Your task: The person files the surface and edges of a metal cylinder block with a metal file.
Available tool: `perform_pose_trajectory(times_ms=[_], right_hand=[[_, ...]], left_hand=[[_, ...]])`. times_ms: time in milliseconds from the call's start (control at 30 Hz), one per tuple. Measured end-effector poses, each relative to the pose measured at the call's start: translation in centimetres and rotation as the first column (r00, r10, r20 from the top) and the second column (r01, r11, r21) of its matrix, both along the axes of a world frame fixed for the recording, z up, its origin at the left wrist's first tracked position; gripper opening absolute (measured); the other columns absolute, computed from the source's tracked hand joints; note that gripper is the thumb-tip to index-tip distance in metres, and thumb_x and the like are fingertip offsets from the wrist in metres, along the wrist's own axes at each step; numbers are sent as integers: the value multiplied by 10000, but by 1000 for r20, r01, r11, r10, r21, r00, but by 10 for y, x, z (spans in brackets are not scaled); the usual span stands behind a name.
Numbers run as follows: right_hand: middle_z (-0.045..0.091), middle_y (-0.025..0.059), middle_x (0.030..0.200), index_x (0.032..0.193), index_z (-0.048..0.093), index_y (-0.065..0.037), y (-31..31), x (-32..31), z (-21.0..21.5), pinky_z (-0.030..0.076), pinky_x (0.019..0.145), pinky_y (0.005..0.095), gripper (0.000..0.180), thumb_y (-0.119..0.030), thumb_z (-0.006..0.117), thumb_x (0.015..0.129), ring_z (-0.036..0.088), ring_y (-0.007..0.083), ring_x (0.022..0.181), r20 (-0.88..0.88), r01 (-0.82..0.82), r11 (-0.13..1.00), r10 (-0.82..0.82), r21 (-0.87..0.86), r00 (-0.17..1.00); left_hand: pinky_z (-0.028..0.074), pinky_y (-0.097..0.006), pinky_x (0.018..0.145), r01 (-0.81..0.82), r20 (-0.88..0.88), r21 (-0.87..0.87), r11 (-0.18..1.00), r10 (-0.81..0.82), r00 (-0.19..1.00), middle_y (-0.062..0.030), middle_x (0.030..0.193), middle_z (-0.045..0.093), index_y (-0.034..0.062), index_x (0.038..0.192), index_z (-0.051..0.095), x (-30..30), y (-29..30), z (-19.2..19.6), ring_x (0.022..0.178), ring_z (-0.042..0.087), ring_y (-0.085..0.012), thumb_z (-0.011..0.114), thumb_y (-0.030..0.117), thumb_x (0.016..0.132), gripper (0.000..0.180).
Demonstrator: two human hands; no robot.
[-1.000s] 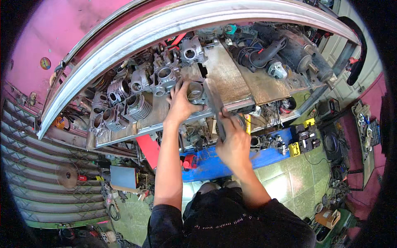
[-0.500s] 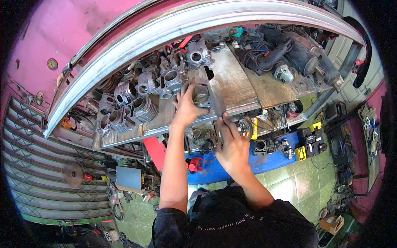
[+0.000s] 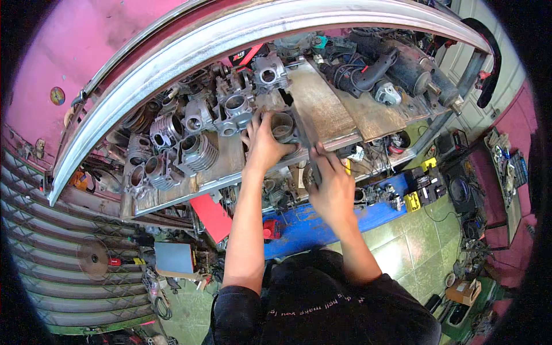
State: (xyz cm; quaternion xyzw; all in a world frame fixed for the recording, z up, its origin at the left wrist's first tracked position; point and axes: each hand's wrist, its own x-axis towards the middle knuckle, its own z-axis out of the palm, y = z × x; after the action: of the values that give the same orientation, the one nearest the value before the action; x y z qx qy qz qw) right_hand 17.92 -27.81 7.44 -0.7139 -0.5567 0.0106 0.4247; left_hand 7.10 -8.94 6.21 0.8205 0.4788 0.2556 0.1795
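With the left hand (image 3: pixel 265 144) gripping the engine cylinder (image 3: pixel 283 125) near the bench (image 3: pixel 322 106) edge, a slip of the right hand (image 3: pixel 333 187), closed on a tool, could tip it off.

Even, bright daylight fills the workshop, with no hard glare. Soft shadows sit under the metal shelf (image 3: pixel 322 109) and among the engine cylinders (image 3: pixel 190 149). The fisheye lens bends straight edges into arcs, and black corners ring the view. The right hand (image 3: pixel 333 187) is slightly motion-blurred; the rim looks softer.
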Motion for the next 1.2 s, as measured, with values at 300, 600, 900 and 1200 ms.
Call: perform_pose_trajectory(times_ms=[300, 600, 900, 1200], right_hand=[[664, 151, 1438, 1358, 675, -58, 68, 32, -7, 605, 977, 476, 633, 29, 730, 733, 693, 401, 1212, -7, 31, 999, -31, 14, 999], [639, 195, 1461, 1365, 669, -10, -6, 7, -23, 644, 802, 465, 647, 35, 714, 721, 770, 390, 942, 100, -40, 997, 33, 70, 994], [669, 180, 1412, 1324, 671, -13, 72, 47, -23, 641, 747, 462, 612, 42, 705, 716, 775, 383, 862, 207, -32, 994, 9, 106, 978], [645, 149, 1474, 1390, 667, -64, -2, 19, -18, 633, 879, 466, 648, 41, 697, 751, 754, 388, 1045, 106, -72, 997, 72, -4, 992]], left_hand=[[230, -670, 1241, 25, 37, 46, 999, -26, 999, -191, 1655, 420, 128, 1594, 471, 4, -1, -1, 1539, 354, -436, 1027, 277, 552, 1191], [226, -681, 1218, 4, 129, 15, 1000, -6, 992, -196, 1664, 391, 172, 1475, 572, -2, -2, -11, 1539, 324, -438, 996, 248, 519, 1048], [232, -653, 1265, 18, 123, 32, 999, -21, 992, -177, 1668, 399, 114, 1584, 482, 3, -4, -6, 1553, 308, -433, 964, 159, 555, 1137], [281, -610, 1238, 1, 205, 55, 998, -12, 979, -226, 1619, 434, 89, 1487, 490, 2, -5, -13, 1522, 320, -471, 985, 227, 534, 1083]])
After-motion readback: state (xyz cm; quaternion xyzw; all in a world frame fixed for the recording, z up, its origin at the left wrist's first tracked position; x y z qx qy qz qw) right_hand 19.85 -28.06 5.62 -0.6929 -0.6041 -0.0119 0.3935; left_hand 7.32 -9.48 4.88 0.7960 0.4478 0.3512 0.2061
